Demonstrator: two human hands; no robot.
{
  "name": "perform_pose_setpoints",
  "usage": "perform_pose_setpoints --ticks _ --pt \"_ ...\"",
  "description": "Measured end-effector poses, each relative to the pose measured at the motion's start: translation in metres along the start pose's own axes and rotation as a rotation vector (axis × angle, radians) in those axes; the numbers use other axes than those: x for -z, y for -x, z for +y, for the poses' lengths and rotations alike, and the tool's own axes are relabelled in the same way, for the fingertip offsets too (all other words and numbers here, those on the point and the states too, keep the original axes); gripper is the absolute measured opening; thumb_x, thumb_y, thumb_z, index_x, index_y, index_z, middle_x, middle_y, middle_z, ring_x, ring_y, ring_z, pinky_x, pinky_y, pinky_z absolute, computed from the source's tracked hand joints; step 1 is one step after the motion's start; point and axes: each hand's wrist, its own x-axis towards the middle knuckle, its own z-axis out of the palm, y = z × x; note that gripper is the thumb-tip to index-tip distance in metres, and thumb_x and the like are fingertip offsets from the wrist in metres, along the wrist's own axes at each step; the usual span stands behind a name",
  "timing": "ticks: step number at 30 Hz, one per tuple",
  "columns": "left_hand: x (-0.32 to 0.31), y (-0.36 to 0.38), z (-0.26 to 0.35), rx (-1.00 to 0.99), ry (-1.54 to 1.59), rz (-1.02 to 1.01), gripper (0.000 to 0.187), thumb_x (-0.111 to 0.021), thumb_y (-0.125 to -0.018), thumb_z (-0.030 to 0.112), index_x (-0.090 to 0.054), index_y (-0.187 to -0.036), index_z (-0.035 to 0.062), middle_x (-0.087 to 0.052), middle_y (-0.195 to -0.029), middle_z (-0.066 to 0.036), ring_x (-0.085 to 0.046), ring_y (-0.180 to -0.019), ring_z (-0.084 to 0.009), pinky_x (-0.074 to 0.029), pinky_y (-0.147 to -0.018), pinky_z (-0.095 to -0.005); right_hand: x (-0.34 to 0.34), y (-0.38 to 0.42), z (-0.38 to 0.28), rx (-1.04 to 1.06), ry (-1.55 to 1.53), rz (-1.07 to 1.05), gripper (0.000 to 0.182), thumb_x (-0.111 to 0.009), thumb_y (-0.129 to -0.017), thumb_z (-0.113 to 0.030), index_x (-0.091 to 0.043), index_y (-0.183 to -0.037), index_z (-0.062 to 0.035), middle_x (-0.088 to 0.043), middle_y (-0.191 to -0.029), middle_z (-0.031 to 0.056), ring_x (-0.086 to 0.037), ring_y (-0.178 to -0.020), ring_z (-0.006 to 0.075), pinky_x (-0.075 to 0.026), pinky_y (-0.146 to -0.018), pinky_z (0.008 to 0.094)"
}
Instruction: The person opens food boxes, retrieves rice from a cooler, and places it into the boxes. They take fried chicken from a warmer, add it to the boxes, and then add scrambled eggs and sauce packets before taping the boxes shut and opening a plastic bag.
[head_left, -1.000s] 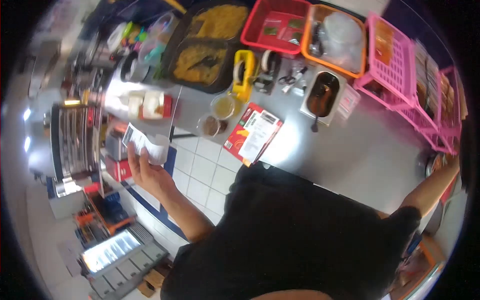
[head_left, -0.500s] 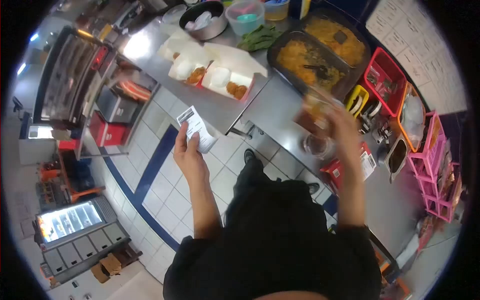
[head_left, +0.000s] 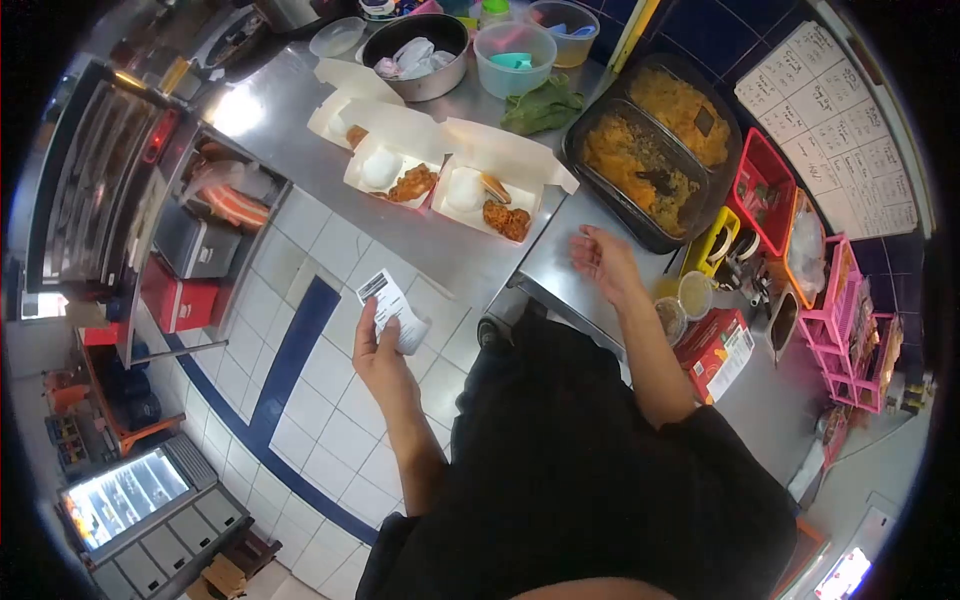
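Observation:
My left hand (head_left: 388,362) pinches a white printed receipt (head_left: 392,308) between thumb and fingers, above the tiled floor. My right hand (head_left: 608,264) is open and holds nothing; its fingers are apart over the steel counter (head_left: 578,292). Left of it, two open food boxes hold white rounded mounds and fried chicken (head_left: 508,219); a third box (head_left: 338,118) is partly hidden behind them. Beyond the right hand is a black divided tray (head_left: 655,150) of orange-yellow food. Two small clear tubs (head_left: 696,294) stand beside a red box (head_left: 712,350) with a white slip on it.
At the back are a dark pot (head_left: 420,60), a clear tub (head_left: 515,60) and green leaves (head_left: 542,106). Red basket (head_left: 768,180), yellow holder (head_left: 708,240) and pink racks (head_left: 838,290) line the right wall. A lit display fridge (head_left: 130,500) stands lower left.
My right hand has moved left and opened; the blurred item in it is gone from its grasp. Two small tubs now show beside the red box. My left hand still holds the receipt.

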Motion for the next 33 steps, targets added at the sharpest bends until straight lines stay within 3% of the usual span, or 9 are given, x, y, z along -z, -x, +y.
perform_pose_setpoints --ticks 2,4,7,12,15,19,22,28,33 --pt "-0.002 -0.008 -0.001 0.006 0.004 -0.005 0.043 -0.055 -0.090 -0.006 -0.056 -0.133 -0.0022 -0.062 -0.123 -0.014 -0.062 -0.105 -0.0188 -0.050 -0.090 -0.0303 0.016 -0.022 0.025 -0.172 -0.348 0.053 0.015 -0.054 -0.095 -0.015 -0.063 -0.091 -0.0040 -0.067 -0.091 0.0105 -0.067 -0.086 0.0270 -0.054 -0.085 0.0403" --pt "-0.012 -0.019 0.004 -0.031 -0.011 -0.041 0.043 -0.055 -0.090 -0.007 -0.055 -0.133 -0.0033 -0.061 -0.124 -0.015 -0.061 -0.107 -0.0206 -0.049 -0.092 -0.0317 0.032 -0.059 0.034 -0.038 -0.820 0.192 0.009 -0.052 -0.093 -0.008 -0.057 -0.089 -0.0025 -0.064 -0.092 0.0128 -0.066 -0.090 0.0276 -0.053 -0.092 0.0431" --pt "-0.032 -0.035 0.011 -0.073 -0.063 -0.102 0.045 -0.054 -0.090 -0.007 -0.052 -0.134 -0.0078 -0.058 -0.129 -0.017 -0.060 -0.112 -0.0218 -0.048 -0.096 -0.0338 0.036 -0.070 0.004 -0.015 -1.026 0.196 0.003 -0.051 -0.092 -0.005 -0.053 -0.090 -0.0022 -0.063 -0.088 0.0134 -0.065 -0.093 0.0290 -0.053 -0.094 0.0464" --pt "-0.076 -0.052 0.014 -0.084 -0.063 -0.210 0.046 -0.051 -0.092 -0.006 -0.046 -0.137 -0.0105 -0.053 -0.133 -0.019 -0.058 -0.115 -0.0250 -0.048 -0.097 -0.0361 0.026 -0.032 -0.033 -0.026 -1.163 0.192 0.010 -0.054 -0.092 -0.007 -0.051 -0.100 -0.0028 -0.064 -0.085 0.0145 -0.062 -0.103 0.0295 -0.050 -0.097 0.0445" --pt "-0.098 -0.059 0.001 -0.091 -0.063 -0.252 0.046 -0.051 -0.092 -0.007 -0.046 -0.137 -0.0100 -0.053 -0.133 -0.020 -0.058 -0.115 -0.0256 -0.049 -0.097 -0.0358 0.007 0.023 -0.099 0.110 -1.104 0.133 0.016 -0.053 -0.095 -0.017 -0.049 -0.104 -0.0042 -0.060 -0.113 0.0173 -0.059 -0.110 0.0279 -0.044 -0.103 0.0429" --pt "-0.122 -0.055 -0.008 -0.017 -0.073 -0.292 0.044 -0.055 -0.089 -0.009 -0.054 -0.133 -0.0065 -0.059 -0.127 -0.017 -0.060 -0.110 -0.0212 -0.049 -0.096 -0.0338 0.029 0.010 -0.081 0.058 -1.112 -0.033 0.016 -0.052 -0.095 -0.019 -0.050 -0.101 -0.0039 -0.054 -0.121 0.0197 -0.055 -0.113 0.0294 -0.047 -0.100 0.0450" --pt "-0.140 -0.049 -0.008 0.000 -0.053 -0.314 0.047 -0.057 -0.088 -0.009 -0.053 -0.135 -0.0057 -0.059 -0.127 -0.015 -0.059 -0.109 -0.0191 -0.048 -0.095 -0.0311 0.023 -0.003 -0.037 -0.296 -1.035 0.051 0.012 -0.054 -0.093 -0.015 -0.052 -0.095 -0.0035 -0.059 -0.102 0.0182 -0.060 -0.100 0.0304 -0.049 -0.097 0.0483" --pt "-0.146 -0.037 0.004 0.010 -0.148 -0.487 0.049 -0.056 -0.089 -0.010 -0.049 -0.137 -0.0079 -0.051 -0.138 -0.018 -0.055 -0.119 -0.0207 -0.044 -0.100 -0.0328 0.030 -0.044 -0.029 -0.114 -1.203 0.314 0.007 -0.055 -0.092 -0.009 -0.051 -0.089 -0.0042 -0.058 -0.084 0.0117 -0.062 -0.089 0.0279 -0.051 -0.094 0.0478" --pt "-0.141 -0.037 0.001 -0.010 -0.139 -0.498 0.051 -0.058 -0.089 -0.009 -0.050 -0.138 -0.0039 -0.065 -0.117 -0.014 -0.063 -0.100 -0.0153 -0.050 -0.088 -0.0265 0.035 -0.032 -0.047 -0.066 -1.309 0.199 0.003 -0.053 -0.094 -0.007 -0.052 -0.092 -0.0058 -0.058 -0.080 0.0107 -0.063 -0.085 0.0254 -0.053 -0.085 0.0407"
